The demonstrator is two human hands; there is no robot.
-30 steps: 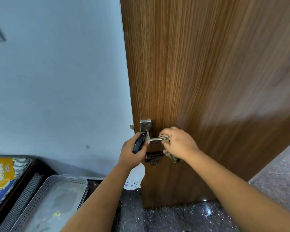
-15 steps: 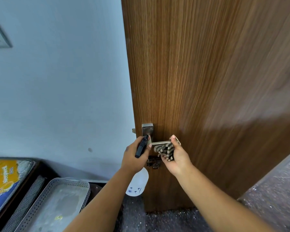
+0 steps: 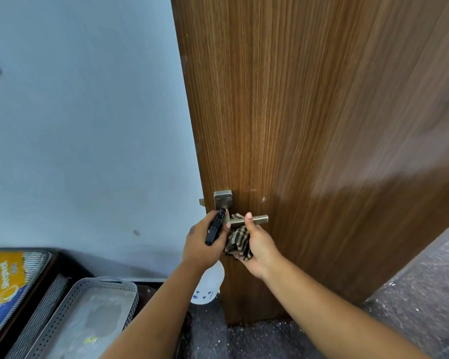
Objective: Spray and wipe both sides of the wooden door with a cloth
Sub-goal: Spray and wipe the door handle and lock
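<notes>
At the handle [image 3: 246,221], I see my right hand [image 3: 257,246] bunching the cloth [image 3: 237,240] under the lever with its thumb up over it, while my left hand [image 3: 201,243] grips the sprayer [image 3: 215,229] right beside it, nozzle at the plate [image 3: 223,199]. The door [image 3: 309,125] stands just behind both grips. I judge a squeeze here could wet my own fingers or the wall [image 3: 88,125], and the loose cloth could slip. My right fingers are hidden behind the cloth; the bottle below my left wrist is mostly covered, and the door's far side is unseen.
</notes>
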